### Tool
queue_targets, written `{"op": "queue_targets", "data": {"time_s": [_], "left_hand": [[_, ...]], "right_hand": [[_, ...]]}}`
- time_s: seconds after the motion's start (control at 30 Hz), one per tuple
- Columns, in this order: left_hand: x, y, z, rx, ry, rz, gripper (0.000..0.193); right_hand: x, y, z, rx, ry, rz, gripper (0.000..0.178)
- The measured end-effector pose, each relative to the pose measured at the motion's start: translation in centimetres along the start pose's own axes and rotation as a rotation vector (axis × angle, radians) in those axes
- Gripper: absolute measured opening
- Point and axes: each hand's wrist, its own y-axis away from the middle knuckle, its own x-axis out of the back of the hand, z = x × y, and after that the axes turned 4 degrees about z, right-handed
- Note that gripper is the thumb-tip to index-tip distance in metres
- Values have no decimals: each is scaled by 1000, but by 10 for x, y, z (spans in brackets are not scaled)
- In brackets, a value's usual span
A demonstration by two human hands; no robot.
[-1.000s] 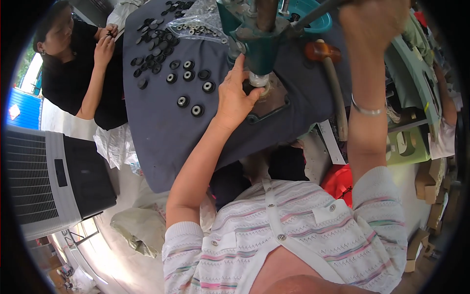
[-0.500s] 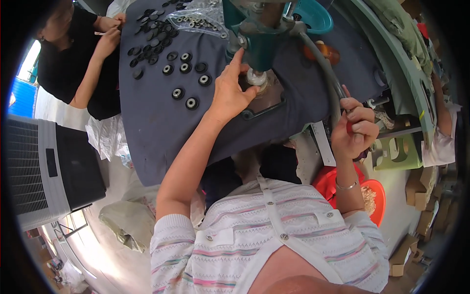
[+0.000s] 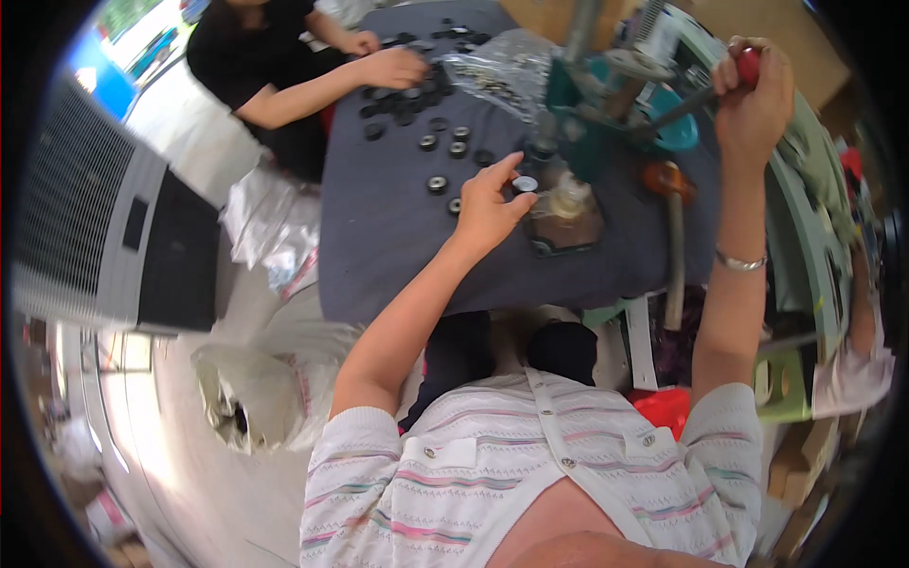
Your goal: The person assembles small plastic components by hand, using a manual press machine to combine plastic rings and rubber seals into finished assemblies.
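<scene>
Between the thumb and forefinger of my left hand (image 3: 488, 210) is a small round cap (image 3: 525, 185), its upper face whitish. It is held beside the base plate (image 3: 559, 237) of a green hand press (image 3: 573, 114), clear of the pale round seat (image 3: 570, 194) on that plate. High on the right, my right hand (image 3: 755, 109) is closed round the red knob (image 3: 749, 66) of the press lever (image 3: 686, 106). Just left of my left hand, several black caps with metal rings (image 3: 436, 184) lie on the dark cloth; one is partly hidden by the hand.
A co-worker's hand (image 3: 393, 68) reaches into a pile of black caps (image 3: 407, 102) at the far left. Behind the press are a clear bag of small rings (image 3: 507, 71) and a teal bowl (image 3: 677, 133). A hammer (image 3: 674, 237) with an orange head lies right of the press.
My right hand has swung the lever up from low on the right. My left hand has drawn back from under the press with the cap. The view has shifted; the co-worker now reaches into the pile.
</scene>
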Motion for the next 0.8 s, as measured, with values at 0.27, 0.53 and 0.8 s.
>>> {"op": "queue_targets", "data": {"time_s": [0.27, 0.53, 0.8], "left_hand": [[283, 115, -27, 199, -314, 879, 24], [458, 289, -56, 465, -1720, 882, 39], [176, -46, -11, -229, -680, 140, 26]], "right_hand": [[71, -110, 128, -167, 471, 91, 33], [11, -81, 118, -187, 399, 274, 36], [-27, -56, 59, -131, 197, 140, 21]]}}
